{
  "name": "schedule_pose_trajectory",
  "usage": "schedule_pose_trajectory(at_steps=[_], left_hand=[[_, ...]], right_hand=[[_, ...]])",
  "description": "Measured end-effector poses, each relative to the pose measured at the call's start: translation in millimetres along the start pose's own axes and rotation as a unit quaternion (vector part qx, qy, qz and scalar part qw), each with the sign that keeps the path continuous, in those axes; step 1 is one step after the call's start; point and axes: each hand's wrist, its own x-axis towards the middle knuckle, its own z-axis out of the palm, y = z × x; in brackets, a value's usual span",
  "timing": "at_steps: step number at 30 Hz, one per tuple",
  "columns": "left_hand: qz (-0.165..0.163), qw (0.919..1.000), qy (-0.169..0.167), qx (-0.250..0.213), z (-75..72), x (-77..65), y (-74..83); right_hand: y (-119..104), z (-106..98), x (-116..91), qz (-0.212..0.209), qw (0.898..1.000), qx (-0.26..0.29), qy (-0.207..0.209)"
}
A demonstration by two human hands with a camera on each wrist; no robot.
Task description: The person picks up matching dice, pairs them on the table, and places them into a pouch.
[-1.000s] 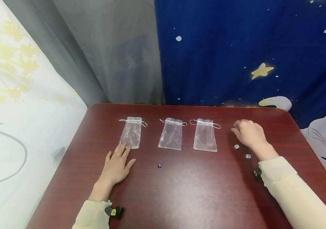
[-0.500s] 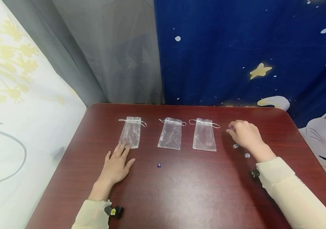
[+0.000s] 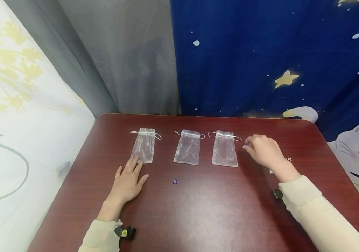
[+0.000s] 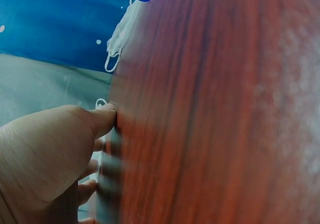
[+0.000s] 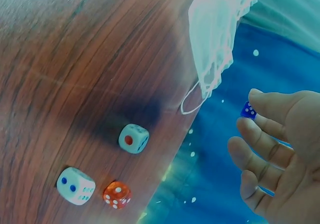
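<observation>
My right hand is raised over the right part of the table, pinching a blue die with white pips between thumb and forefinger. My left hand lies spread on the table, fingertips on the lower edge of the left sheer drawstring bag. Two similar bags, a middle one and a right one, lie flat in a row with it. A second blue die sits below the middle bag. Beneath my right hand are a white die with a red pip, a white die with blue pips and an orange die.
The dark red wooden table ends at a rounded back edge against a grey curtain and a blue patterned curtain. A pale patterned curtain hangs along the left side.
My right hand has moved left toward the right bag, carrying the blue die. Its wrist has uncovered the orange die. My left hand has stayed in place.
</observation>
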Motion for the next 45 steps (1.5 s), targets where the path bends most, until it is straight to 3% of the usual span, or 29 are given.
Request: schedule_pose_trajectory(at_steps=[45], left_hand=[[-0.006, 0.9999, -0.01, -0.005, -1.2, -1.7, 1.8]], right_hand=[[-62, 25, 0, -0.074, 0.996, 0.047, -0.006]])
